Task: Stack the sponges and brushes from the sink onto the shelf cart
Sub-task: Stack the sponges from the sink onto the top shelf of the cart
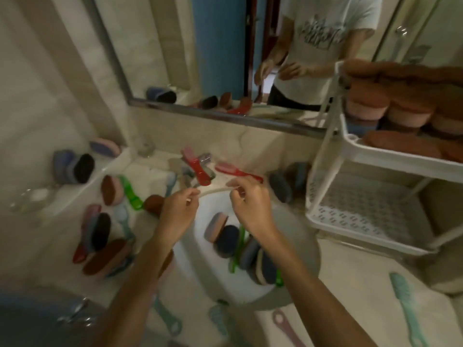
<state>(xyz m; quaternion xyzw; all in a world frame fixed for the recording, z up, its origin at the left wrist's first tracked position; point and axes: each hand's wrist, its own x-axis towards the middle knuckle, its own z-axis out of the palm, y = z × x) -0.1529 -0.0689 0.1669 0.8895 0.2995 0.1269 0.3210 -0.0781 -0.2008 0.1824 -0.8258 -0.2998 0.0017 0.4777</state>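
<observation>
The white sink [200,276] holds several oval sponges, among them a pink-and-purple one [215,227] and a dark blue one [226,240], plus a green brush [239,246] lying between them. Both my hands hover over the basin's far rim. My left hand [179,209] and my right hand [248,204] have loosely curled fingers, and I see nothing in either; the picture is blurred. The white shelf cart [350,144] stands to the right, with brown and pink sponges [400,106] piled on its top tier. Its lower tier [370,211] is bare.
More sponges [100,234] and brushes [130,194] lie scattered on the counter to the left. Red brushes [198,166] rest on the tap behind the basin. Dark sponges [281,187] sit beside the cart, and a teal brush [408,311] lies near right. A mirror [225,46] hangs behind.
</observation>
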